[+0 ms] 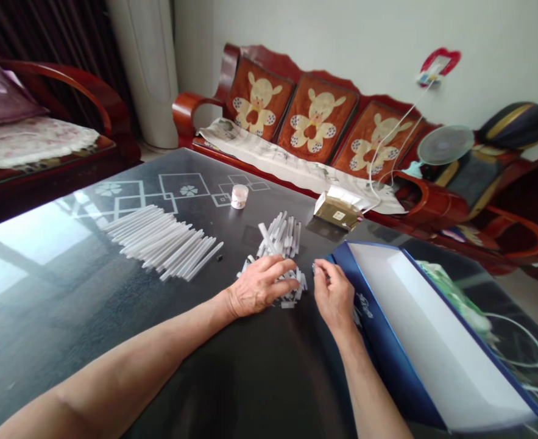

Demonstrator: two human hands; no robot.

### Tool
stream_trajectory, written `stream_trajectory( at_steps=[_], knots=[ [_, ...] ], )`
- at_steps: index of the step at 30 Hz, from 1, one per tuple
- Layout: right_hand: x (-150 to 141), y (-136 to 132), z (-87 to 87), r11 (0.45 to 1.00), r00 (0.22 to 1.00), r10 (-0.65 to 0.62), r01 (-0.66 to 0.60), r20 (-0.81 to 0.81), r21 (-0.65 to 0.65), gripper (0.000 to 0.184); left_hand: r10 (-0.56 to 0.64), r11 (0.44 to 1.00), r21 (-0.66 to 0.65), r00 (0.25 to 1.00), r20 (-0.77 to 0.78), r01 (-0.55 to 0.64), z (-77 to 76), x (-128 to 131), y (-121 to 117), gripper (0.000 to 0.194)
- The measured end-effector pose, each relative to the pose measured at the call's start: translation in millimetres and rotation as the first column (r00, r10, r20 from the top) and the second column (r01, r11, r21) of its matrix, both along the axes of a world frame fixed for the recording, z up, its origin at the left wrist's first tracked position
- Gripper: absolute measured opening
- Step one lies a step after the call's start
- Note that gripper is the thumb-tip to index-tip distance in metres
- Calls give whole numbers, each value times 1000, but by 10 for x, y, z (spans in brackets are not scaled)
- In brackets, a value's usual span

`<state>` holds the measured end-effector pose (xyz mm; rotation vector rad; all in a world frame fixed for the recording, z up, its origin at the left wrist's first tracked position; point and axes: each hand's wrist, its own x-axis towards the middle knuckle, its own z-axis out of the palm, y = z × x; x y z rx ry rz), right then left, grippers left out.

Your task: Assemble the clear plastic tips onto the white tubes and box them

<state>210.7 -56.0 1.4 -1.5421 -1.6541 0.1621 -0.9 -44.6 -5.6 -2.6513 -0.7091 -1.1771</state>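
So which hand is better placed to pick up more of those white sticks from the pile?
Probably the left hand: it already lies on the pile of white tubes, while the right hand is off to its side, next to the blue box.

Nothing legible anywhere. White characters on the blue box flap (364, 305), too blurred to read; likewise the newspaper (296, 164) print and the tan packet (339, 214) label.

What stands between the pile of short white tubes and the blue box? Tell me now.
Only the right hand does: it is raised between the pile of short white tubes and the near edge of the blue box. No other object shows in that gap.
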Motion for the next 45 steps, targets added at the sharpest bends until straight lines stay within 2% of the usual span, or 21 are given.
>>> stream_trajectory(
  at_steps=[1, 2, 3, 5, 7, 8, 12, 16, 19, 22, 25, 29, 32, 35, 39, 42, 45],
  knots=[
    [-96, 30, 24, 994, 981, 41, -59, -190, -91, 29, -52, 999, -10, 999, -11, 52, 14, 13, -25, 26],
    [-190, 64, 44, 975, 917, 46, -127, -396, -181, 33, -94, 995, -24, 995, -22, 94, 25, 26, -48, 26],
    [-277, 101, 61, 954, 813, 30, -196, -581, -225, 36, -127, 991, -41, 991, -34, 126, 33, 38, -67, 27],
    [-420, 183, 90, 900, 587, -26, -339, -810, -274, 38, -183, 982, -67, 982, -55, 179, 37, 56, -96, 29],
    [-503, 276, 109, 847, 424, -103, -437, -900, -303, 35, -228, 972, -76, 971, -66, 223, 25, 65, -108, 31],
    [-518, 324, 112, 838, 381, -138, -447, -914, -313, 33, -241, 969, -75, 969, -61, 236, 14, 66, -107, 32],
    [-425, 471, 77, 902, 304, -163, -340, -938, -267, 23, -212, 975, -62, 976, 54, 216, -63, 61, -39, 31],
    [-266, 458, 12, 940, 243, -126, -280, -962, -194, 24, -6, 983, -170, 947, 320, 63, -177, 35, 121, 27],
    [-251, 383, -31, 967, 267, -96, -203, -959, -154, 30, 147, 974, -218, 917, 371, -68, -251, -4, 232, 23],
    [-334, 324, -85, 985, 349, -58, -134, -935, -111, 33, 268, 958, -174, 924, 271, -227, -266, -42, 275, 22],
    [-465, 289, -144, 987, 470, 0, -143, -883, -77, 33, 357, 932, -111, 925, 129, -344, -220, -57, 257, 22],
    [-615, 235, -152, 967, 639, 86, -238, -765, -90, 31, 378, 923, -88, 925, 38, -374, -167, -42, 217, 23],
    [-640, 202, -106, 963, 776, 140, -251, -615, -97, 27, 390, 918, -111, 918, 65, -382, -185, -32, 214, 24],
    [-599, 200, -88, 969, 872, 181, -237, -455, -68, 27, 414, 907, -132, 904, 107, -400, -227, -34, 231, 25],
    [-550, 221, -109, 982, 936, 155, -182, -317, -58, 27, 433, 900, -111, 895, 107, -421, -251, -44, 250, 27],
    [-544, 228, -99, 980, 935, 133, -174, -329, -100, 30, 432, 901, -94, 898, 83, -424, -233, -49, 250, 28],
    [-531, 237, -79, 967, 914, 155, -218, -376, -132, 32, 415, 907, -92, 908, 49, -410, -212, -47, 249, 30]
  ],
)
